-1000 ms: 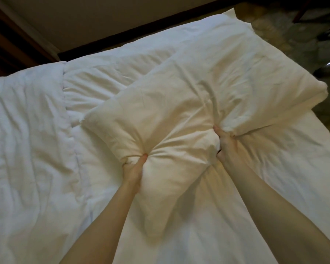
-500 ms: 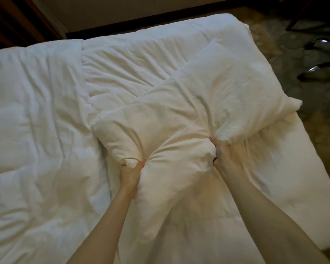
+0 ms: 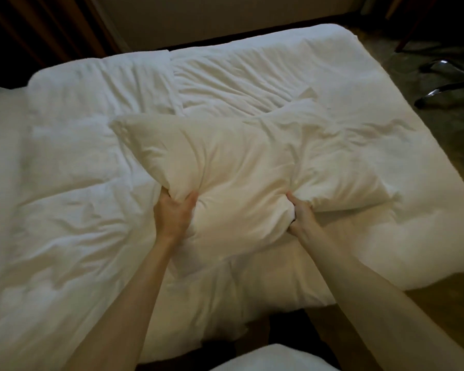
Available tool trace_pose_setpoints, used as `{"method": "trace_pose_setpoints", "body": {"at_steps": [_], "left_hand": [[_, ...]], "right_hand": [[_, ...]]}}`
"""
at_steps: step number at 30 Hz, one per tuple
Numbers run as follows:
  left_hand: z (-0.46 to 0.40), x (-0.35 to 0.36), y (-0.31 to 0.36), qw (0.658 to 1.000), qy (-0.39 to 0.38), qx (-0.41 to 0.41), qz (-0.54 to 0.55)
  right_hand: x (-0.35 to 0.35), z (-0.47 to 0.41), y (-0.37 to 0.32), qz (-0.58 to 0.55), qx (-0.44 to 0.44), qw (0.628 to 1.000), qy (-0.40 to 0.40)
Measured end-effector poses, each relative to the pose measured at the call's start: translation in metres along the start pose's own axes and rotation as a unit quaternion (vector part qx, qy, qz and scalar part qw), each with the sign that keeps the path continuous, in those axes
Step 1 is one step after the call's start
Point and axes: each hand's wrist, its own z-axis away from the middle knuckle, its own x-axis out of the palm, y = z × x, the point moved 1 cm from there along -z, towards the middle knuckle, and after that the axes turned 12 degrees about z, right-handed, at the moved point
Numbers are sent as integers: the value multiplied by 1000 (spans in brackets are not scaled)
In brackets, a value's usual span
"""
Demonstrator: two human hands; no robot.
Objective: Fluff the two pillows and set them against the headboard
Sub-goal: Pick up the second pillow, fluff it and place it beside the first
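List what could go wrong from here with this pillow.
1. Both the left hand and the right hand pinch only the near edge of the pillow; a hard shake might pull the fabric free.
2. The pillow's far corner lies toward the duvet edge by the floor; it might slide off.

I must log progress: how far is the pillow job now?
Done: nothing visibly finished. In hand: left hand and right hand grip one pillow bunched over the duvet. Left: setting it against a headboard, unseen here; a second pillow is not identifiable.
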Motion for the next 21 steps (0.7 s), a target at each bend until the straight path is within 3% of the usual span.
{"method": "trace_pose_setpoints", "body": {"at_steps": [8, 10, 13, 17, 21], "left_hand": [[24, -164, -39, 999, 18, -7, -36], [33, -180, -50, 999, 18, -11, -33], [43, -181, -58, 999, 4, -13, -37], [45, -162, -47, 998, -17, 24, -63], [39, -140, -29, 991, -41, 50, -115]], "right_hand": [[85, 84, 128, 29, 60, 997, -37], [88, 91, 144, 71, 82, 993, -43], [74, 96, 151, 227, 103, 968, -2], [40, 89, 138, 422, 5, 903, 77], [21, 82, 105, 481, -118, 858, 135]]}}
